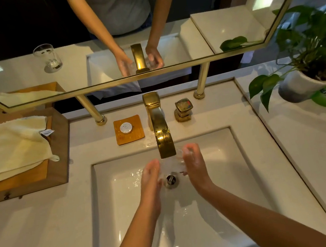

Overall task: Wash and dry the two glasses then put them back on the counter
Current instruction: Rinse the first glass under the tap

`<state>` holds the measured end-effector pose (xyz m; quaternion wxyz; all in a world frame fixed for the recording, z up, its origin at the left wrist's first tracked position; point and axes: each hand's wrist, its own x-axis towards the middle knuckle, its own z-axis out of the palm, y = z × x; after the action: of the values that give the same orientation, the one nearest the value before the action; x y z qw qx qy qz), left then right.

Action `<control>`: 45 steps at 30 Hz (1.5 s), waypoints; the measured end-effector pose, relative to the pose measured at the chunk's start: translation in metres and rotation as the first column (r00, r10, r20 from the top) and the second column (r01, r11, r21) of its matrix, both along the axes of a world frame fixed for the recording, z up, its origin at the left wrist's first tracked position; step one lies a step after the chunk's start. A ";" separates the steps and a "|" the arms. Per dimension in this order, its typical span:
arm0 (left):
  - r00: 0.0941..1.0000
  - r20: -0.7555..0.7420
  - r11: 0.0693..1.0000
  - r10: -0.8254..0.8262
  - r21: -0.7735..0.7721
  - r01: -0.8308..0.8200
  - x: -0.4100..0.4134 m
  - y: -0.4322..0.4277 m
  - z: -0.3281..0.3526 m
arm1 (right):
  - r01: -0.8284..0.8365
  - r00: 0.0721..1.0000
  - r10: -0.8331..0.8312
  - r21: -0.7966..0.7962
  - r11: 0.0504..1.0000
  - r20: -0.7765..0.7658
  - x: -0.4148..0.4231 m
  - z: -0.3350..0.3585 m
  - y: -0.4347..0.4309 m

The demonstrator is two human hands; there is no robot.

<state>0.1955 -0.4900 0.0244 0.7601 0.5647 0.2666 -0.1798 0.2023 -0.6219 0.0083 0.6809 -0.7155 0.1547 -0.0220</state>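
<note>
- A glass (171,162) is held between both hands under the spout of the faucet (162,135); it is clear and blurred by the running water, so its outline is only partly made out.
- The right hand (193,160) is seen with fingers curled round the far side of the glass; the left hand (150,175) is laid against the near side, but whether its fingers wrap the glass or merely press it cannot be told.
- The glass is kept over the sink (122,208), just above the drain (171,179); water is spread across the basin floor.
- The step in hand is judged to be the washing of the first glass; drying is not yet begun.
- A second glass (47,57) is seen only as a reflection in the mirror (7,29), standing upright on the counter (38,227) to the left of the sink; it is judged unwashed.
- A towel (11,147) is draped over a wooden tray (60,154), well apart to the left; it is judged the means of drying.
- The next move calls for a secure one-handed hold on the wet glass, since slipping is a risk; the tap handle (183,109) lies just right of the faucet.
</note>
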 end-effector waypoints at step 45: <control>0.868 0.023 0.852 -0.496 -0.179 0.492 0.002 0.015 0.006 | -0.357 0.934 0.340 -0.260 0.897 -0.110 0.019 0.019 0.005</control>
<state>0.1974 -0.4747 0.0309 0.7326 0.5415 0.1046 -0.3989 0.2208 -0.6165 0.0270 0.5624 -0.8197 0.0402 0.1010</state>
